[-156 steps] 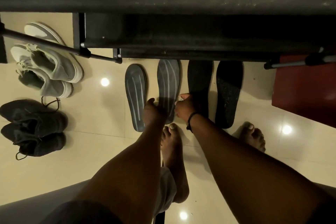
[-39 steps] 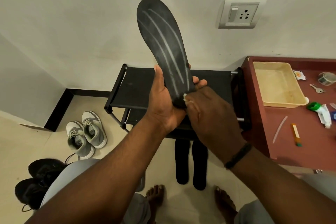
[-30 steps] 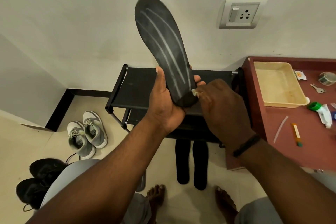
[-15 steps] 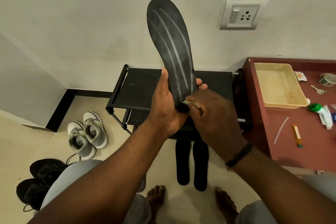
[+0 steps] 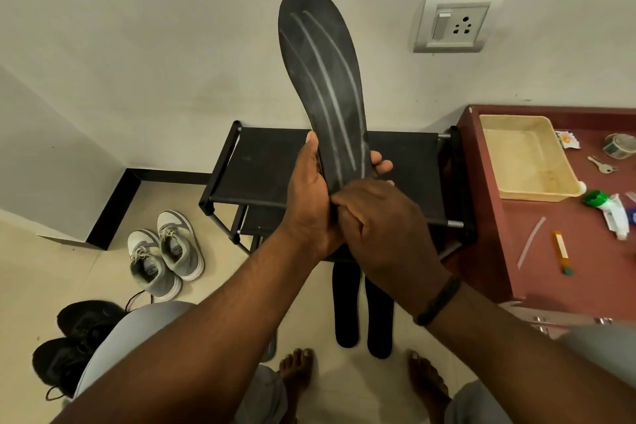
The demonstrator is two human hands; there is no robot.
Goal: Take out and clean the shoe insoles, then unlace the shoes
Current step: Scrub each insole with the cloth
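Both hands meet at the heel of a grey insole point(image 5: 323, 79): the left hand point(image 5: 309, 196) grips its edge, the right hand point(image 5: 382, 224) curls against its base. Its long axis stands upright, toe toward the wall, above a black shoe rack point(image 5: 261, 165) on the tiled floor point(image 5: 51, 279).

A dark grey insole point(image 5: 325, 79) with three pale curved lines along its length stands nearly upright in the air, toe end up and bent slightly left, its heel end hidden between the two hands. Two black insoles point(image 5: 363, 317) lie flat side by side on the floor, their upper ends under the front edge of the black rack. A pair of grey and white shoes point(image 5: 165, 251), laced, sits on the floor near the rack's left corner. A pair of black shoes point(image 5: 74, 344) lies nearer, partly hidden by a leg.
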